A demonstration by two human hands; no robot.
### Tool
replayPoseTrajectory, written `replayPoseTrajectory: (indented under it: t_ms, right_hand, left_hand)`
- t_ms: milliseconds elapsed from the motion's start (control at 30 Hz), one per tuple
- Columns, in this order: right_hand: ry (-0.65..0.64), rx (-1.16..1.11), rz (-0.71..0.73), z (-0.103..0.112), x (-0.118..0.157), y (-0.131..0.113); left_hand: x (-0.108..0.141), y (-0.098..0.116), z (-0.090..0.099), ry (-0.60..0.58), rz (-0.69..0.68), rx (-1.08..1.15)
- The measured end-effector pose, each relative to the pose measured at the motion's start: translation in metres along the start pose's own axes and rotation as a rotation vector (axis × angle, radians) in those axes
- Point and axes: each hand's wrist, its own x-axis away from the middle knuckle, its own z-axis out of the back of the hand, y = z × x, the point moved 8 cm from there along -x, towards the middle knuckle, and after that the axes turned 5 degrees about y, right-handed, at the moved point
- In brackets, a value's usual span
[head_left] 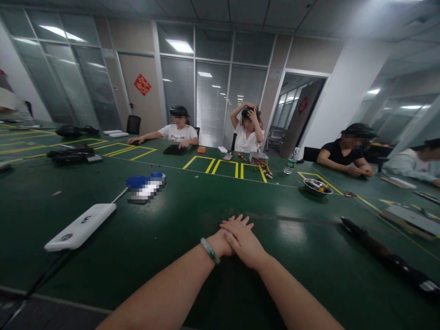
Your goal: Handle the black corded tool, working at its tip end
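Right hand (243,243) lies across the left hand (217,243) on the green table (103,270). Both are loosely open, empty, simply resting.

My left hand (218,243) lies partly hidden under my right hand (243,243); the picture's bottom edge cuts off my forearms (165,293). The blue-and-white object (146,187) on the bench (192,238) is blurred, and the long black thing (385,253) runs off the right edge.
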Motion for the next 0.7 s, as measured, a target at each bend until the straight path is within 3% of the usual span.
replayPoseTrajectory:
  t_ms: [133,700]
  right_hand:
    - [-0.012,-0.008,0.006,0.0000,0.0003,0.0010]
    - [-0.029,-0.044,0.012,0.0006,0.0006,0.0035]
  left_hand:
    - [-0.0008,0.0052,-0.0013,-0.096,-0.007,-0.027]
    - [-0.0018,0.0051,-0.0017,-0.089,-0.058,-0.057]
